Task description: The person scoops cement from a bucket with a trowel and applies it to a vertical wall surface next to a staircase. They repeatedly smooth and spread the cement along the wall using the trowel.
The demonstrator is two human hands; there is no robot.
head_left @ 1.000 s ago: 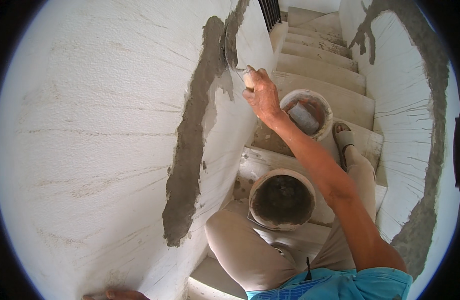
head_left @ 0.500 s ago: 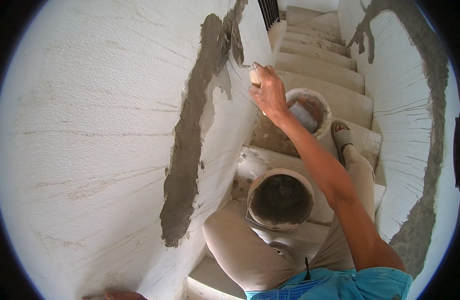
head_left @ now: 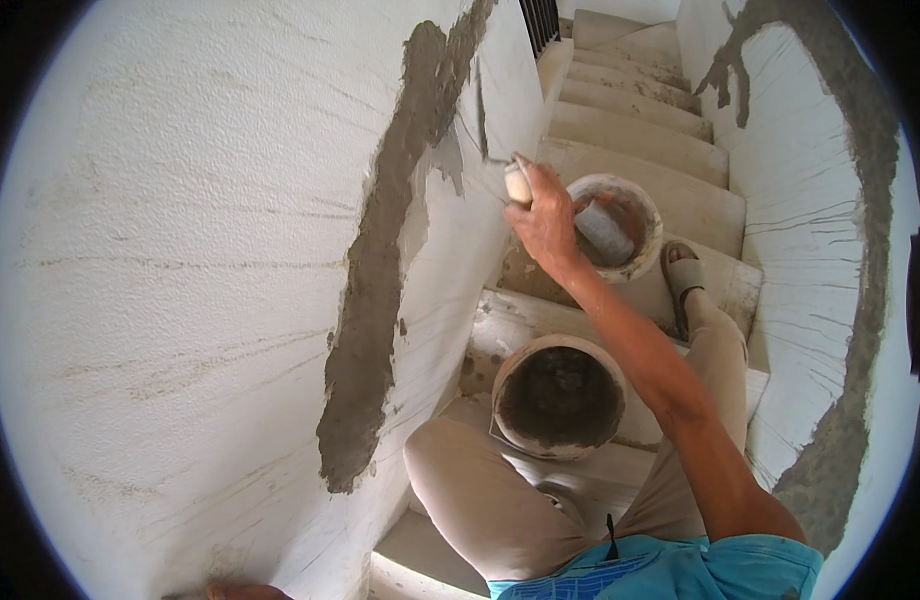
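My right hand (head_left: 547, 222) is closed around the pale wooden handle of a trowel (head_left: 518, 185). Its thin blade is seen nearly edge-on by the left wall (head_left: 180, 200), just right of a long band of wet grey mortar (head_left: 365, 330). Whether the blade touches the wall is hard to tell. A thin smear (head_left: 448, 162) of mortar lies beside the band. Only a small part of my left hand (head_left: 242, 592) shows at the lower left edge, by the wall; its fingers are mostly cut off, with a bit of something grey next to it.
A bucket of dark wet mix (head_left: 560, 400) stands on a step between my legs. Higher up, another bucket (head_left: 648, 255) holds a grey block-like thing. Stairs (head_left: 630, 125) climb ahead to a black railing (head_left: 540, 22). Along the right wall (head_left: 800, 180) runs another mortar band (head_left: 860, 300).
My right hand has come slightly down and toward me with the trowel. The blade has shifted right, away from the mortar band, and the dark patch at its place is now a thin line.
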